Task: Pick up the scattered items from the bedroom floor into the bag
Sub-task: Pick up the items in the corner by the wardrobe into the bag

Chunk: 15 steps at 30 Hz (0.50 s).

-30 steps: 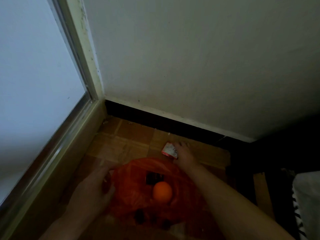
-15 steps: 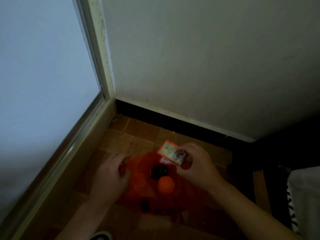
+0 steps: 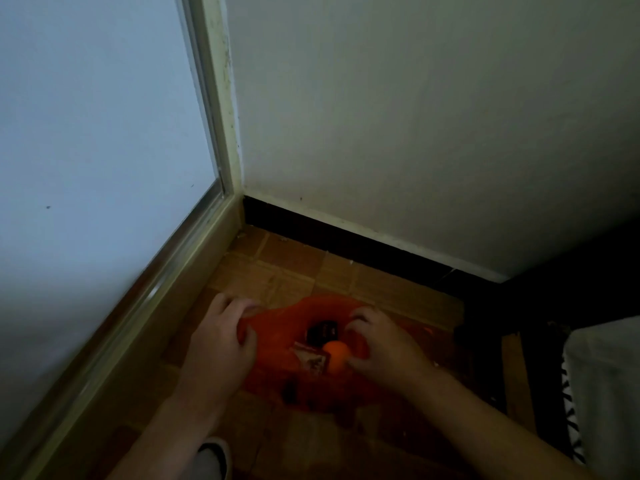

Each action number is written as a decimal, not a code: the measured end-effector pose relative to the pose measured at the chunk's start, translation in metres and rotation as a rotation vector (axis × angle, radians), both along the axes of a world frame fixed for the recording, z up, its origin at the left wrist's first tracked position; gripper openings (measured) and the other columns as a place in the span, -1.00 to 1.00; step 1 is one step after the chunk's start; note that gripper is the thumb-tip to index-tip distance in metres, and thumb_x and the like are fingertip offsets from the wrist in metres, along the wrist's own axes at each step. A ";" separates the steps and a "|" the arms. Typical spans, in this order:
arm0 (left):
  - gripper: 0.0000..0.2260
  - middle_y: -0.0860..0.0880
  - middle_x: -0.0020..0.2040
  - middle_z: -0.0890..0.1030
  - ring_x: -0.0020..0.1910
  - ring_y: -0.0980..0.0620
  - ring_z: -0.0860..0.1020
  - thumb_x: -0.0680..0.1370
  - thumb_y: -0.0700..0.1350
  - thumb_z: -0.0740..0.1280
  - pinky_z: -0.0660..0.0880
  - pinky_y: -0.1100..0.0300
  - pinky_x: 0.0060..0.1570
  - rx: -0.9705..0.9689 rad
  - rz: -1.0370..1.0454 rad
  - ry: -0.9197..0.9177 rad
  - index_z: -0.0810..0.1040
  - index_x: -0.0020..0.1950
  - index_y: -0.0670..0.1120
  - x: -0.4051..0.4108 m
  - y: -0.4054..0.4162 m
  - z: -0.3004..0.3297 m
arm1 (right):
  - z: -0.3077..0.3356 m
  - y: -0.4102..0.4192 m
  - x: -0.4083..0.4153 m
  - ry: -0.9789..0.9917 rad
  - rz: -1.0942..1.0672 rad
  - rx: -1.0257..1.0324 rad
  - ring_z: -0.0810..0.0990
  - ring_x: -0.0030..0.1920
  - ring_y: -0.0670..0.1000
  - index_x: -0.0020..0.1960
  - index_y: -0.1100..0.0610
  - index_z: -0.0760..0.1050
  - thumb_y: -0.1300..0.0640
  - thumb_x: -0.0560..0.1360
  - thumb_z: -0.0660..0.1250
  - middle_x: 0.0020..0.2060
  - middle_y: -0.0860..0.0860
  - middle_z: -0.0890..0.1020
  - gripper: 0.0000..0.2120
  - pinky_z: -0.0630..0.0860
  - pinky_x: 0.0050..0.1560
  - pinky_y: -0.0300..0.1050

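An orange plastic bag (image 3: 273, 341) lies open on the wooden floor in the room's corner. Inside it are an orange ball (image 3: 335, 353), a red-and-white packet (image 3: 311, 361) lying flat beside the ball, and a dark boxy item (image 3: 322, 332). Another dark item (image 3: 289, 393) shows through the bag's near side. My left hand (image 3: 221, 341) pinches the bag's left edge. My right hand (image 3: 384, 344) hovers over the bag's right rim, fingers loosely curled and apart from the thumb, with nothing in it.
A glass pane (image 3: 86, 133) and its sill (image 3: 149, 306) run along the left. A white wall with a black baseboard (image 3: 346, 240) stands behind. Dark furniture (image 3: 554, 289) and a white patterned cloth (image 3: 606, 393) are at the right. A shoe tip (image 3: 214, 455) is at the bottom.
My right hand lifted the packet off the floor, carried it over the bag and let it go; it now lies inside beside the ball. My left hand kept its hold on the bag's edge.
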<state>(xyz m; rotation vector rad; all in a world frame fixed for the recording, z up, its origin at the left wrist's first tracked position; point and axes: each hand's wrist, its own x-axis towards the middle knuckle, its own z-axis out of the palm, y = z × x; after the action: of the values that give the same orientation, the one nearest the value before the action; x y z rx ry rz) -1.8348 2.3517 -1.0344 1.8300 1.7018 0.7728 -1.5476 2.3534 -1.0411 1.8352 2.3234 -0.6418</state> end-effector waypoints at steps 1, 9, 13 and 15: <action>-0.73 0.11 0.06 0.47 -0.11 0.25 0.49 0.54 -0.29 0.40 0.36 0.44 -0.17 -0.019 0.020 0.021 0.63 0.18 -0.01 -0.002 -0.001 0.001 | 0.004 0.001 0.009 -0.037 -0.044 0.037 0.34 0.46 -0.01 0.44 -0.05 0.46 -0.13 0.52 0.44 0.44 -0.10 0.38 -0.47 0.41 0.41 -0.03; -0.89 0.08 -0.29 0.51 -0.37 0.20 0.46 0.65 -0.08 0.32 0.24 0.31 -0.45 -0.180 0.155 0.255 0.49 -0.08 0.01 -0.004 -0.003 0.008 | -0.005 -0.006 0.065 -0.241 -0.475 -0.152 0.46 0.40 0.14 0.53 0.03 0.31 -0.10 0.55 0.40 0.41 0.08 0.45 -0.38 0.47 0.37 0.10; -0.93 0.14 -0.32 0.56 -0.39 0.22 0.52 0.66 -0.04 0.31 0.34 0.28 -0.46 -0.100 0.080 0.198 0.57 0.01 0.06 0.003 -0.007 0.012 | -0.006 -0.009 0.069 -0.137 -0.519 -0.101 0.68 0.01 0.07 0.15 0.04 0.62 0.05 0.56 0.38 0.01 0.03 0.70 -0.82 0.63 0.00 -0.05; -0.91 0.17 -0.21 0.64 -0.27 0.23 0.60 0.64 -0.03 0.35 0.55 0.19 -0.34 -0.063 0.042 0.047 0.64 0.10 0.06 0.005 -0.007 0.010 | 0.003 0.001 0.064 -0.054 -0.569 -0.051 0.69 -0.14 0.06 -0.11 0.09 0.66 0.08 0.57 0.38 -0.19 0.02 0.69 -0.86 0.64 -0.13 -0.04</action>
<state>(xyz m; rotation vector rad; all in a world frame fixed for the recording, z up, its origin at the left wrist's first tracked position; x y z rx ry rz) -1.8295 2.3444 -1.0248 1.7885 1.7794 0.6905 -1.4834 2.3541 -1.0380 2.4640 1.7202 -0.6827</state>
